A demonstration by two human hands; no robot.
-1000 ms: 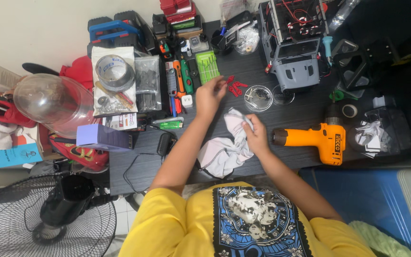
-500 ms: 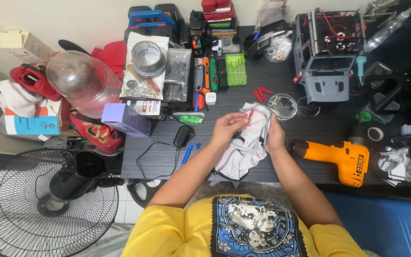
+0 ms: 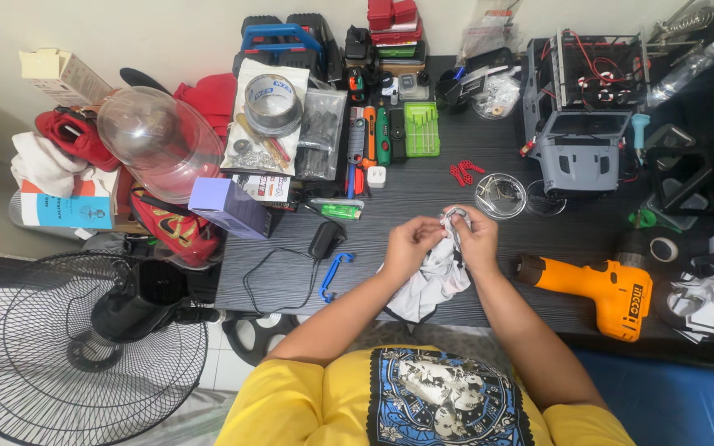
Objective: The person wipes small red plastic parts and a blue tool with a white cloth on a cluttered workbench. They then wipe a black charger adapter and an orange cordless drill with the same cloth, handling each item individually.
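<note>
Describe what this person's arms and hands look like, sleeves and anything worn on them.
Both arms are bare from the short sleeves down. The left hand and right hand wear no gloves, and no watch or bracelet shows at either wrist. Rings cannot be made out at this size. The shirt is yellow, with a blue and black square print panel carrying a pale figure.

Purple rectangular box (image 3: pixel 229 206) at desk's left edge, cream carton (image 3: pixel 61 74) far left by wall, blue-white printed box (image 3: pixel 66 211) below red cloth, clear bag (image 3: pixel 321 136) of dark parts beside tape roll.
</note>
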